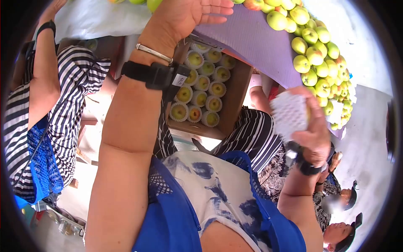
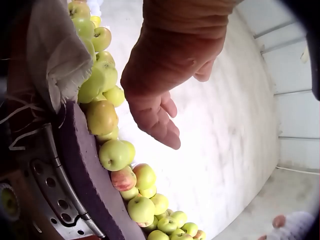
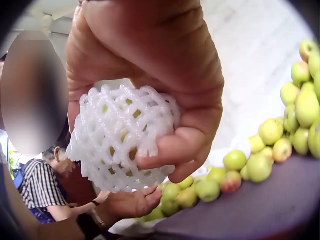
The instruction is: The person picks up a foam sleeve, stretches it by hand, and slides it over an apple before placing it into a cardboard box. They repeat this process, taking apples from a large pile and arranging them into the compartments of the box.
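My right hand [image 1: 315, 134] grips an apple wrapped in a white foam net [image 1: 289, 115], raised to the right of the box. In the right wrist view, the thumb and fingers curl round the net [image 3: 125, 135], and bits of yellow-green skin show through its holes. My left hand [image 1: 193, 17] reaches out past the far end of the box, fingers loosely extended and nothing in them. The left wrist view has this hand [image 2: 167, 80] beside a row of green apples [image 2: 115, 155]. Below it, a cardboard box [image 1: 237, 90] contains several net-wrapped apples [image 1: 200, 99] in rows.
A purple padded edge [image 1: 252, 50] borders the surface where loose green apples [image 1: 317, 56] are piled, some with red blush. On the left sits a person in striped clothing [image 1: 79, 75]. Other people [image 1: 340, 233] are at the lower right.
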Motion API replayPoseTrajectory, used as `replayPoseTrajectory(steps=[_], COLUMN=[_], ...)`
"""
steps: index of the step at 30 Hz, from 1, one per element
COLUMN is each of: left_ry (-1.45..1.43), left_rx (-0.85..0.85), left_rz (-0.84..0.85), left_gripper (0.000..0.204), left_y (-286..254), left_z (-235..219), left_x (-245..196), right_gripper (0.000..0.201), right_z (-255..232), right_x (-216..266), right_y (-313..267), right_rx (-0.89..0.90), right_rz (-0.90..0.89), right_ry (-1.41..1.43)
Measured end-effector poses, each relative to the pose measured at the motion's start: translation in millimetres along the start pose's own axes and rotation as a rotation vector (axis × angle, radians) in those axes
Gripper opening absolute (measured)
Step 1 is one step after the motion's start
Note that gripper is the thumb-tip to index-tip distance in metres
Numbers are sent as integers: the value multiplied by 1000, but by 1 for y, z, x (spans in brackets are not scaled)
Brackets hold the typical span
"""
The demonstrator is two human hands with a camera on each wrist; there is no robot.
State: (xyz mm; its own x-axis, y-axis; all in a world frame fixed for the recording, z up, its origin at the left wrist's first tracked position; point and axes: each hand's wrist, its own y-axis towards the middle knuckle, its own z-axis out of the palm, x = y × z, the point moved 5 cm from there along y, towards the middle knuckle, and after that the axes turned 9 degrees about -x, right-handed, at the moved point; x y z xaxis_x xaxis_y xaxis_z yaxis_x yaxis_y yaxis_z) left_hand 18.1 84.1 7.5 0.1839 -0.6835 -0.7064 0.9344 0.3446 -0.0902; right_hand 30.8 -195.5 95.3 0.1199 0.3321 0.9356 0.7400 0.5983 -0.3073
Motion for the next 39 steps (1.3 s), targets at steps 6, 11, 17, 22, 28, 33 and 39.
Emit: replayPoseTrajectory(steps=[6, 11, 17, 22, 28, 33, 39], left_ry=[-41, -120, -91, 32, 40, -178, -138], left_rx=[1, -34, -117, -157, -234, 29, -12], left_rz=[39, 38, 82, 177, 206, 180, 58], left_gripper=[48, 49, 51, 56, 57, 53, 49], left_y=[-7, -10, -16, -25, -38, -30, -32], left_z=[-11, -21, -27, -33, -25, -40, -37], left_x=[-12, -18, -33, -36, -41, -35, -37], right_gripper=[63, 59, 46, 44, 43, 41, 39], right_z=[69, 62, 35, 39, 49, 58, 61], right_x=[-111, -227, -306, -310, -326, -320, -320], right_y=[50, 145, 252, 282, 309, 310, 308], right_rx=[136, -181, -143, -371, -372, -397, -398], right_rz=[221, 410, -34, -424, -412, -409, -398], right_ry=[-87, -105, -735, -642, -376, -451, -473])
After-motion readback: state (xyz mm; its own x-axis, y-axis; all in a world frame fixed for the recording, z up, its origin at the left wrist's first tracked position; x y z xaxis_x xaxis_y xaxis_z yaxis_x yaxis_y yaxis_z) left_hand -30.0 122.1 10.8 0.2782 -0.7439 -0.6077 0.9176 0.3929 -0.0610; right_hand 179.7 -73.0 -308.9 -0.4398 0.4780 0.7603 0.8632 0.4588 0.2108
